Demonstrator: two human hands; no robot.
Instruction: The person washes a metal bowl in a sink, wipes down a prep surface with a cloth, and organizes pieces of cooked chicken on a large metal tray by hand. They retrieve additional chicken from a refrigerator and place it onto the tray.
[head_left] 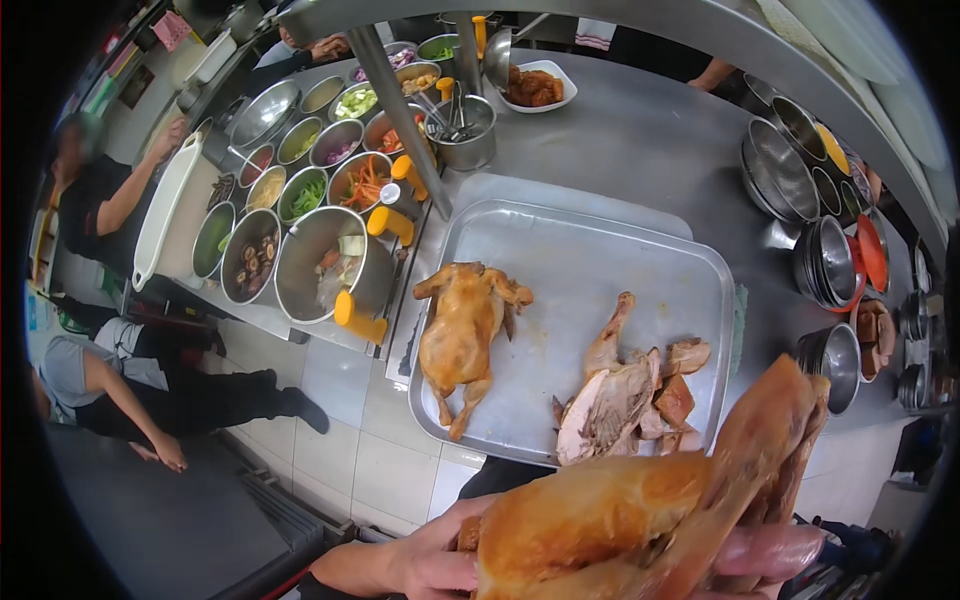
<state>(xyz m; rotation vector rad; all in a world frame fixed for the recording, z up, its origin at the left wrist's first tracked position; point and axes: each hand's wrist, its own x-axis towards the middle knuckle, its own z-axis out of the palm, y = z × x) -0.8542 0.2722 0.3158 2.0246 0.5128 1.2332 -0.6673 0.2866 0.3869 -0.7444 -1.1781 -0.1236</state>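
Observation:
Close to the camera, a cooked whole chicken (pixel 590 510) with golden skin is held up between my two hands. My left hand (pixel 440 555) is wrapped round its left end. On the other end, my right hand (pixel 770 555) grips near the raised legs (pixel 770 430); most of that hand is hidden behind the bird. Beyond it lies a metal tray (pixel 590 230). A second whole cooked chicken (pixel 465 340) rests on the tray's left side, and cut chicken pieces (pixel 620 405) lie at its right, one leg sticking up.
Metal containers of cut vegetables (pixel 335 262) stand at the left, with yellow-capped bottles (pixel 360 320) beside them. A white dish of reddish-brown food (pixel 540 87) sits at the back. Stacked metal bowls (pixel 828 265) line the right. Two people (pixel 110 210) (pixel 130 375) are at the left.

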